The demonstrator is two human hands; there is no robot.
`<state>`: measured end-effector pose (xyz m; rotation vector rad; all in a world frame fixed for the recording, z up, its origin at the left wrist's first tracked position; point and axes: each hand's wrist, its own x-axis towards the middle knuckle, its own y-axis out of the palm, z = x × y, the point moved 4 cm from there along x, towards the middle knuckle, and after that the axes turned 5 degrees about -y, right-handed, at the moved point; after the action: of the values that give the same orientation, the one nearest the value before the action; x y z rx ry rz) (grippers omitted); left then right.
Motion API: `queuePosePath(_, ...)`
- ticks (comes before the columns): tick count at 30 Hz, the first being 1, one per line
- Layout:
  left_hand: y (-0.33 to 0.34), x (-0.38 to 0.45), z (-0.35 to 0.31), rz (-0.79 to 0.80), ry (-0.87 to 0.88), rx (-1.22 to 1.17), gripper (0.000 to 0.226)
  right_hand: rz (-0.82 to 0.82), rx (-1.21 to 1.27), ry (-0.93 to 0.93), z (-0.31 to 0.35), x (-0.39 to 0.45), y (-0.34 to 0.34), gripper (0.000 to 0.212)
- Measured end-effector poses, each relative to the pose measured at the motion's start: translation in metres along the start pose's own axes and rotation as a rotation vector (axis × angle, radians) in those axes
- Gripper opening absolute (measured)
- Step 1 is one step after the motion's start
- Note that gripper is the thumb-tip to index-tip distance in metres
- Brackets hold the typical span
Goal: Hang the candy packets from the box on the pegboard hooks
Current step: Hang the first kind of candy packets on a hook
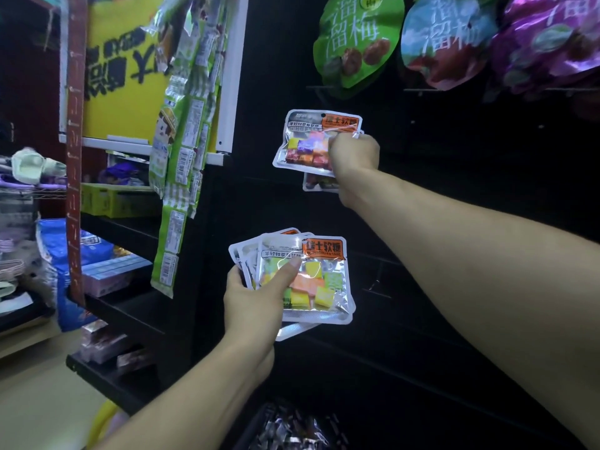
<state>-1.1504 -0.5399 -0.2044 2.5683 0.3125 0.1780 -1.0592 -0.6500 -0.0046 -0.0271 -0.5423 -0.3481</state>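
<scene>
The clear foil candy packet (316,141) held up against the dark board carries an orange corner label reading 瑞士软糖. The same orange label, 瑞士软糖, stands on the front packet of the fanned stack (319,277) lower down. The round green plum bag (355,40) hanging above shows 溜溜梅 in large pale characters, as does the blue-green bag (444,37) beside it. Smaller print on the packets is too blurred to read.

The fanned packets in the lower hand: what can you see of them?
The packets are a fanned stack of shiny clear-and-silver pouches with orange label corners, showing yellow, orange and green candy cubes inside. The left hand grips them from the left, thumb pressed on the front one. They tilt slightly, held before the dark pegboard.
</scene>
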Motion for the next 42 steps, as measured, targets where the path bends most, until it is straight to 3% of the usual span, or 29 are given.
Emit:
queuePosePath(10, 0.003, -0.001, -0.002, -0.004, -0.010, -0.018, 0.048, -0.019, -0.104, -0.065, 0.002, 0.004, 0.005, 0.034)
queuePosePath(21, 0.000, -0.002, -0.002, -0.009, -0.007, -0.019, 0.047, -0.063, -0.039, -0.090, -0.004, 0.007, 0.001, 0.010)
queuePosePath(26, 0.002, 0.001, -0.011, -0.007, 0.011, -0.039, 0.048, -0.062, -0.052, -0.092, -0.003, 0.006, 0.000, 0.019)
queuePosePath(34, 0.003, -0.003, -0.008, 0.007, 0.014, -0.023, 0.049, -0.046, -0.200, -0.060, -0.021, 0.033, -0.014, 0.002)
queuePosePath(39, -0.003, -0.003, -0.002, 0.001, 0.012, 0.003, 0.051, -0.110, -0.348, -0.032, -0.039, 0.048, -0.030, 0.049)
queuePosePath(42, -0.006, -0.003, -0.003, -0.012, 0.025, 0.013, 0.051, -0.009, -0.454, 0.003, -0.046, 0.052, -0.023, 0.043)
